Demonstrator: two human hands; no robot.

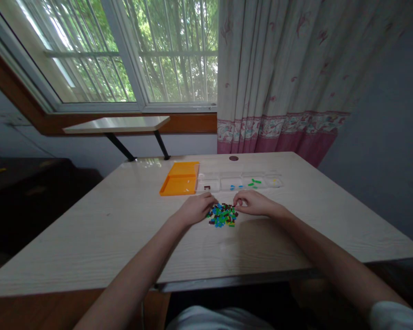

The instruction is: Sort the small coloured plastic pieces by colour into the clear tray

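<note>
A heap of small blue, green, dark brown and yellow plastic building pieces (223,214) lies on the table between my hands. My left hand (198,208) is at the heap's left edge, fingers curled together at the pieces; what they hold, if anything, is too small to make out. On the right, my right hand (253,202) is closed in a pinch at the heap's upper right side. Whatever is between those fingertips cannot be made out. Behind the hands stands a row of clear compartments (220,184) with a few brown, blue, green and yellow pieces sorted by colour.
An orange tray (181,170) with a few whitish pieces adjoins the compartments on the left. The pale wooden table (124,229) has a round dark cable hole (233,158) at its back edge. A small raised shelf (124,123) stands at the back left, below the window.
</note>
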